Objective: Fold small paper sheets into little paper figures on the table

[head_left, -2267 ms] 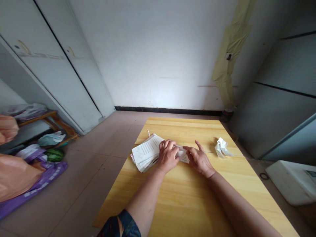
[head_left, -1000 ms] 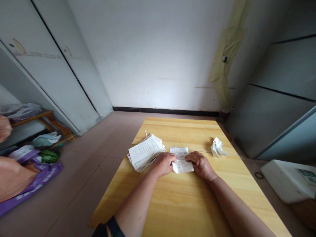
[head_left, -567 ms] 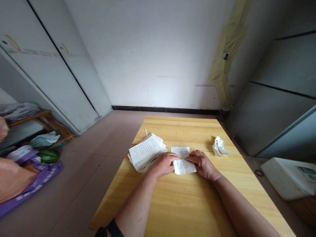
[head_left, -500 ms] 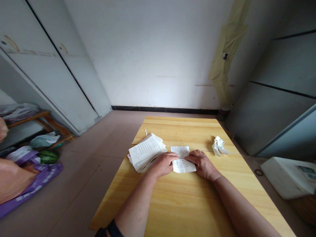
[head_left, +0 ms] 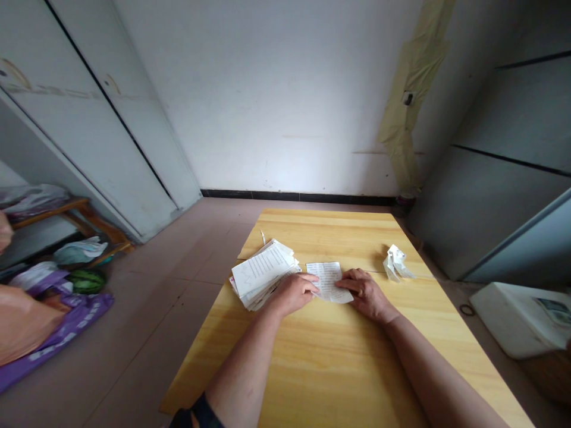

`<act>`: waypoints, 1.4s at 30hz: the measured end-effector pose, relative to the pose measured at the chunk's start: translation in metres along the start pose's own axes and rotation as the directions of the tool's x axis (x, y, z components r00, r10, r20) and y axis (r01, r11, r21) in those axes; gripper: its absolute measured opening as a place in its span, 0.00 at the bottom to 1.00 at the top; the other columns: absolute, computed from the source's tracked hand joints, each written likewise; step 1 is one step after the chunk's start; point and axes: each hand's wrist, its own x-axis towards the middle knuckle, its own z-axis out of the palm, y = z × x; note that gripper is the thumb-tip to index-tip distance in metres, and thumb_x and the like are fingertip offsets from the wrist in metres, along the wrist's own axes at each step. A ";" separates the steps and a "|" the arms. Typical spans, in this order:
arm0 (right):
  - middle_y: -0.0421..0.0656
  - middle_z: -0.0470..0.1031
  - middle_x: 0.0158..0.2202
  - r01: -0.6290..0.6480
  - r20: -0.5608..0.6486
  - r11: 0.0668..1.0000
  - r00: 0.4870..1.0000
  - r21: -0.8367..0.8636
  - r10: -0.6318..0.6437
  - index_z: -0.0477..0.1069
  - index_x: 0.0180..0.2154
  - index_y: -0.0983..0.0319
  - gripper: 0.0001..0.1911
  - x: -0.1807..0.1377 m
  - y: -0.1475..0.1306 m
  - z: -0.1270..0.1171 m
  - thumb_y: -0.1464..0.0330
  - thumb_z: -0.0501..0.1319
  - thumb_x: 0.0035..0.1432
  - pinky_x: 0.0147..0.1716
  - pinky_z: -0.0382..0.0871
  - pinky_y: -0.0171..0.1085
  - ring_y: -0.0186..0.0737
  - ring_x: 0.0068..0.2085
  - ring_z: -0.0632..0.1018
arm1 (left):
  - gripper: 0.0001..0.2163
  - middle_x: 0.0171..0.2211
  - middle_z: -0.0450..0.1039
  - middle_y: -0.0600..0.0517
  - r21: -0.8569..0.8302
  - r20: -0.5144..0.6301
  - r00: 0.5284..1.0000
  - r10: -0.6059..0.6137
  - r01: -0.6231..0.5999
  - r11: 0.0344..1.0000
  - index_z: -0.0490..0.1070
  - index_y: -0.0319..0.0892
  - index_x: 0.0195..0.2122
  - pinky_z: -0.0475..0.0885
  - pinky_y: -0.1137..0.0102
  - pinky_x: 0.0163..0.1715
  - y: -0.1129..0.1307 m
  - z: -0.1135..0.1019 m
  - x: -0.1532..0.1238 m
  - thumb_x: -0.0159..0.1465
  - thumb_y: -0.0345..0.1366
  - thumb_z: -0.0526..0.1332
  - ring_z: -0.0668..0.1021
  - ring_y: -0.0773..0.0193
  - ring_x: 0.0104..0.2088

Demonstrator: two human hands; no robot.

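A small sheet of paper (head_left: 327, 276) covered in lines of text sits on the wooden table between my hands. Its near edge curves up off the tabletop. My left hand (head_left: 293, 293) grips the sheet's left side, fingers bent over it and thumb toward the near edge. On the right side, my right hand (head_left: 366, 295) grips the same sheet, with its fingertips on top and the thumb hidden. Beside my left hand lies a loose stack of papers (head_left: 262, 270), its top page printed and marked with a drawn line.
A crumpled paper (head_left: 396, 263) rests on the right of the wooden table (head_left: 330, 368). Left on the floor are a purple bag (head_left: 84, 321) and a watermelon (head_left: 87, 280) near a wooden rack (head_left: 84, 208). A white box (head_left: 513, 315) stands to the right.
The sheet lay flatter before; its near edge has now lifted and curled away from me. Both hands stay at its sides, with fingers slightly shifted.
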 end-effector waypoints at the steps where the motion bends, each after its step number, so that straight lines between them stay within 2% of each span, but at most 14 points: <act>1: 0.47 0.75 0.38 0.000 -0.005 1.000 1.000 0.027 0.000 0.78 0.40 0.58 0.11 0.000 0.001 0.000 0.69 0.60 0.56 0.40 0.65 0.41 0.42 0.39 0.74 | 0.12 0.49 0.75 0.51 -0.020 -0.018 1.000 -0.004 0.004 1.000 0.79 0.44 0.34 0.69 0.69 0.52 -0.001 0.001 0.001 0.56 0.25 0.58 0.77 0.63 0.48; 3: 0.47 0.75 0.37 -0.015 -0.008 0.998 1.000 0.060 0.016 0.78 0.37 0.59 0.09 0.002 0.001 -0.001 0.66 0.59 0.58 0.39 0.66 0.40 0.42 0.39 0.74 | 0.11 0.48 0.76 0.51 -0.048 -0.050 0.999 -0.017 0.014 0.999 0.79 0.43 0.33 0.69 0.69 0.50 -0.003 0.002 0.002 0.56 0.26 0.59 0.77 0.62 0.46; 5: 0.46 0.75 0.35 -0.058 -0.024 0.996 0.998 0.071 0.060 0.77 0.32 0.60 0.12 0.003 0.001 -0.001 0.63 0.56 0.61 0.37 0.66 0.39 0.41 0.37 0.74 | 0.10 0.44 0.77 0.50 -0.054 -0.067 0.997 -0.039 0.035 0.998 0.78 0.42 0.34 0.69 0.70 0.48 -0.002 0.001 0.004 0.56 0.27 0.59 0.77 0.62 0.44; 9: 0.45 0.72 0.30 -0.147 -0.065 0.987 0.986 0.072 0.151 0.73 0.27 0.61 0.18 0.006 -0.001 0.003 0.61 0.53 0.64 0.33 0.66 0.37 0.40 0.33 0.73 | 0.08 0.30 0.78 0.50 0.004 -0.074 0.983 -0.169 0.169 0.986 0.76 0.39 0.28 0.69 0.72 0.34 0.004 -0.003 0.005 0.58 0.32 0.57 0.76 0.63 0.31; 11: 0.45 0.71 0.29 -0.187 -0.072 0.981 0.979 0.049 0.190 0.71 0.26 0.61 0.19 0.008 -0.002 0.006 0.60 0.51 0.64 0.33 0.65 0.37 0.40 0.32 0.72 | 0.08 0.27 0.76 0.51 0.000 -0.094 0.971 -0.219 0.220 0.975 0.76 0.39 0.28 0.67 0.73 0.30 0.005 -0.003 0.005 0.59 0.32 0.57 0.74 0.64 0.28; 14: 0.45 0.72 0.31 -0.258 -0.092 0.966 0.962 0.000 0.257 0.71 0.27 0.61 0.19 0.011 -0.004 0.012 0.61 0.50 0.65 0.34 0.65 0.37 0.40 0.33 0.71 | 0.12 0.32 0.77 0.52 -0.119 -0.157 0.969 -0.192 0.174 0.977 0.75 0.43 0.41 0.68 0.74 0.33 0.003 0.003 0.007 0.59 0.33 0.56 0.75 0.64 0.32; 16: 0.46 0.73 0.34 -0.300 -0.117 0.953 0.949 -0.053 0.292 0.72 0.29 0.61 0.18 0.013 -0.006 0.016 0.62 0.50 0.65 0.36 0.65 0.38 0.41 0.35 0.71 | 0.16 0.34 0.77 0.53 -0.161 -0.226 0.955 -0.192 0.157 0.974 0.71 0.45 0.50 0.68 0.74 0.35 0.001 0.008 0.009 0.61 0.35 0.55 0.75 0.65 0.33; 20: 0.48 0.74 0.39 -0.382 -0.164 0.902 0.921 -0.199 0.354 0.73 0.32 0.60 0.15 0.017 -0.012 0.021 0.64 0.50 0.65 0.39 0.63 0.40 0.43 0.40 0.70 | 0.25 0.26 0.71 0.57 -0.072 -0.313 0.912 -0.265 0.255 0.964 0.58 0.46 0.61 0.67 0.74 0.34 0.001 0.017 0.014 0.60 0.32 0.54 0.73 0.66 0.29; 24: 0.48 0.73 0.41 -0.406 -0.167 0.868 0.913 -0.287 0.372 0.72 0.32 0.60 0.13 0.019 -0.016 0.022 0.64 0.52 0.64 0.39 0.62 0.41 0.45 0.41 0.69 | 0.31 0.24 0.68 0.58 -0.010 -0.323 0.903 -0.282 0.295 0.955 0.49 0.45 0.64 0.67 0.74 0.32 0.004 0.020 0.016 0.60 0.30 0.55 0.73 0.66 0.28; 29: 0.47 0.74 0.41 -0.390 -0.173 0.847 0.921 -0.361 0.350 0.72 0.33 0.58 0.09 0.022 -0.016 0.024 0.65 0.55 0.62 0.38 0.61 0.42 0.46 0.41 0.69 | 0.30 0.33 0.74 0.52 0.104 -0.349 0.911 -0.221 0.272 0.957 0.50 0.45 0.64 0.69 0.71 0.38 0.006 0.023 0.016 0.60 0.29 0.54 0.76 0.62 0.35; 33: 0.47 0.73 0.42 -0.400 -0.161 0.831 0.916 -0.387 0.366 0.72 0.34 0.59 0.07 0.023 -0.018 0.023 0.65 0.56 0.61 0.38 0.61 0.43 0.47 0.42 0.69 | 0.29 0.41 0.75 0.48 0.243 -0.383 0.912 -0.148 0.254 0.936 0.51 0.45 0.64 0.68 0.68 0.44 0.007 0.028 0.016 0.60 0.28 0.54 0.75 0.59 0.42; 37: 0.47 0.73 0.42 -0.399 -0.164 0.832 0.917 -0.386 0.363 0.72 0.34 0.58 0.07 0.024 -0.020 0.022 0.65 0.57 0.61 0.39 0.61 0.44 0.48 0.43 0.69 | 0.27 0.43 0.75 0.45 0.339 -0.365 0.922 -0.127 0.259 0.904 0.54 0.43 0.63 0.68 0.64 0.46 0.009 0.029 0.015 0.62 0.29 0.54 0.74 0.56 0.43; 42: 0.49 0.72 0.43 -0.425 -0.112 0.822 0.903 -0.380 0.415 0.72 0.36 0.59 0.07 0.026 -0.023 0.019 0.65 0.57 0.61 0.41 0.61 0.45 0.49 0.44 0.69 | 0.19 0.41 0.75 0.45 0.428 -0.292 0.945 -0.146 0.266 0.864 0.65 0.41 0.56 0.67 0.62 0.47 0.014 0.028 0.014 0.63 0.29 0.53 0.73 0.55 0.44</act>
